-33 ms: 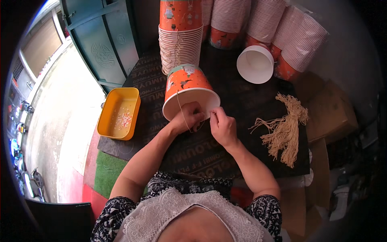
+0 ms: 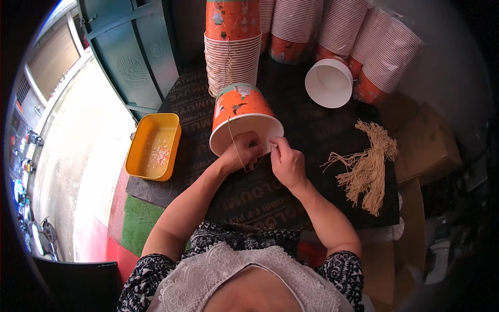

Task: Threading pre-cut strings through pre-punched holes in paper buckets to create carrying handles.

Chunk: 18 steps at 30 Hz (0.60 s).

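Note:
An orange paper bucket (image 2: 244, 105) with a white rim and printed figures lies tilted on the black board, its mouth facing me. My left hand (image 2: 241, 152) reaches into the mouth, fingers curled, with a thin beige string (image 2: 237, 144) at them. That string runs from the left side of the rim and loops below the hand. At the lower right of the rim, my right hand (image 2: 288, 162) is closed in a pinch. What lies between its fingertips is too small to make out.
A yellow tray (image 2: 136, 148) with small pale and pink bits stands left. A bundle of beige strings (image 2: 371, 169) lies right. Behind rise a stack of buckets (image 2: 232, 60), a single bucket (image 2: 328, 83) and wrapped stacks (image 2: 392, 52). Cardboard boxes (image 2: 429, 140) stand beyond the right edge.

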Each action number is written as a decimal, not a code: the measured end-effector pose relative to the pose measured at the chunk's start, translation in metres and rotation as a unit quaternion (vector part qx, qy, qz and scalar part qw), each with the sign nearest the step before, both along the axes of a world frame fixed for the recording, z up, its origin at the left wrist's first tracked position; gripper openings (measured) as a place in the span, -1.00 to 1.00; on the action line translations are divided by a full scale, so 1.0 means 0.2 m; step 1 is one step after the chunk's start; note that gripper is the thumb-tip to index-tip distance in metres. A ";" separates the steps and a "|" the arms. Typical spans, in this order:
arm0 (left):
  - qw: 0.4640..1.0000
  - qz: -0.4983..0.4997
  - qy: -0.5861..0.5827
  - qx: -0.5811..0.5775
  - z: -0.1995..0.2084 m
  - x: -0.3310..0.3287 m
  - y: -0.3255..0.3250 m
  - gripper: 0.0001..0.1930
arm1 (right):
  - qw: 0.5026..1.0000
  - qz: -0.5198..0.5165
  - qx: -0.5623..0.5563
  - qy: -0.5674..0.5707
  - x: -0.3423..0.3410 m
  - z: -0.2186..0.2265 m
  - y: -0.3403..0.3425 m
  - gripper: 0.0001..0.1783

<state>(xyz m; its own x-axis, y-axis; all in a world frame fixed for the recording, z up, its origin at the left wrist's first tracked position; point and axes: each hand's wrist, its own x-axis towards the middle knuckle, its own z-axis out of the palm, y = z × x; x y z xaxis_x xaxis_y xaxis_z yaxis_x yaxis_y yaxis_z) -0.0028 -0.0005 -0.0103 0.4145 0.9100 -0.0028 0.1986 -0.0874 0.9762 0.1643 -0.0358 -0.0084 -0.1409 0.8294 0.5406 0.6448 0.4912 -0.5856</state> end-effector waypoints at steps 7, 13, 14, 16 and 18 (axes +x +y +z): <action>1.000 -0.004 -0.013 -0.001 -0.03 -0.01 0.02 -0.90 | 0.997 0.025 -0.042 -0.054 0.01 -0.04 0.05 -0.72; 0.998 -0.016 -0.014 0.063 -0.03 -0.01 0.03 -0.88 | 0.998 0.038 -0.034 -0.026 -0.01 -0.06 0.09 -0.77; 0.999 -0.018 -0.021 0.032 -0.02 -0.01 0.02 -0.88 | 0.999 0.042 -0.014 -0.026 0.00 -0.06 0.09 -0.76; 1.000 -0.023 -0.014 -0.004 0.00 0.00 0.01 -0.87 | 0.999 0.035 0.000 -0.034 0.01 -0.07 0.09 -0.77; 0.999 -0.029 -0.017 0.011 -0.03 0.00 0.01 -0.86 | 0.999 0.038 -0.005 -0.034 0.00 -0.07 0.09 -0.78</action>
<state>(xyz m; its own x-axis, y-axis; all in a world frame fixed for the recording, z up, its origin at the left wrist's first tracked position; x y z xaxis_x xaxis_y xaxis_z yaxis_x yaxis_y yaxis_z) -0.0030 0.0023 -0.0157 0.4665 0.8839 0.0321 0.1584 -0.1192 0.9801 0.1650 -0.0181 -0.0230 -0.2411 0.8201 0.5190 0.6444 0.5351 -0.5463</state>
